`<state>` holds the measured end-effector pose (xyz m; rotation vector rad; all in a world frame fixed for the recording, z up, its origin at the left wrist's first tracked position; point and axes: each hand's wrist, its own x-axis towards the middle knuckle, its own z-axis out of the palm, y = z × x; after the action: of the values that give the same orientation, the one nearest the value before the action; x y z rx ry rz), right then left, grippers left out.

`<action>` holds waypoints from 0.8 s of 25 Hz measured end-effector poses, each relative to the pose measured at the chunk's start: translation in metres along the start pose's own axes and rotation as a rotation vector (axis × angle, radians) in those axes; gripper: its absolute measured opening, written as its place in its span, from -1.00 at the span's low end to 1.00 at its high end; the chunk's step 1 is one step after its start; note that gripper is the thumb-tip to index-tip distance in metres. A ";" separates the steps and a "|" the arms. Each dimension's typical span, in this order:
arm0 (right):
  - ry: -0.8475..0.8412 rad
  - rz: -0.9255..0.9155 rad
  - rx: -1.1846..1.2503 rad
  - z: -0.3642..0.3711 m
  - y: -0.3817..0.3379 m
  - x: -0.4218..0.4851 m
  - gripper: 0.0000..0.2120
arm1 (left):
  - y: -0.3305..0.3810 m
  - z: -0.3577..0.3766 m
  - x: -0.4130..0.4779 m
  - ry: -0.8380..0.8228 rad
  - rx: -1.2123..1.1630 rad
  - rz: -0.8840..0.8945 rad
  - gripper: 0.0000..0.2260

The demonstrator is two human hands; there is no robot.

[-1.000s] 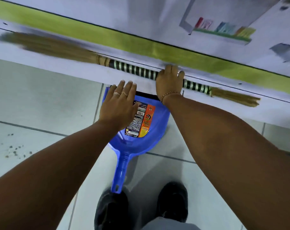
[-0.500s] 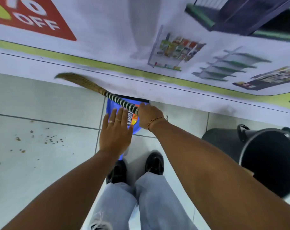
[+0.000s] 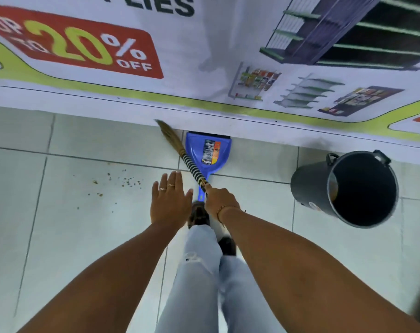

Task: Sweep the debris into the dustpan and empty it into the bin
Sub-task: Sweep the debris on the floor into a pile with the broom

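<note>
A blue dustpan (image 3: 216,146) lies flat on the tiled floor, its mouth against the wall banner. My right hand (image 3: 219,198) grips the striped handle of a straw broom (image 3: 180,150), whose bristles point up-left beside the dustpan. My left hand (image 3: 170,200) hovers open with fingers spread, holding nothing, just left of the dustpan's handle. Small brown debris (image 3: 122,181) is scattered on the tile to the left. A dark round bin (image 3: 348,188) stands open at the right.
A printed banner (image 3: 204,56) covers the wall ahead, down to the floor. My legs in light jeans and dark shoes (image 3: 199,216) stand just behind the dustpan. Tiled floor (image 3: 48,236) stretches to the left and to the right in front of the bin.
I have stood up, so the view is higher and wider. My right hand has lifted the broom from against the wall and swung it upright. My left hand has come off the dustpan.
</note>
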<state>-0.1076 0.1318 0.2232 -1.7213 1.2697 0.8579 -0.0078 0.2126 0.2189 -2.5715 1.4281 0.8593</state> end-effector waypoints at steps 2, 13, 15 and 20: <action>0.033 0.043 0.071 0.022 -0.009 -0.022 -0.55 | -0.018 -0.006 -0.023 0.016 -0.004 -0.032 -0.48; 0.080 0.171 0.131 0.162 -0.027 -0.086 -0.64 | -0.090 0.032 -0.167 -0.028 -0.048 -0.014 -0.49; 0.099 0.155 0.108 0.179 -0.035 -0.081 -0.65 | -0.107 0.039 -0.178 -0.050 -0.039 -0.016 -0.49; 0.104 0.117 0.064 0.230 -0.085 -0.066 -0.65 | -0.177 0.054 -0.193 -0.042 -0.034 -0.028 -0.50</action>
<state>-0.0558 0.3792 0.1975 -1.6730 1.4639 0.7941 0.0321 0.4767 0.2367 -2.5752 1.3752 0.9350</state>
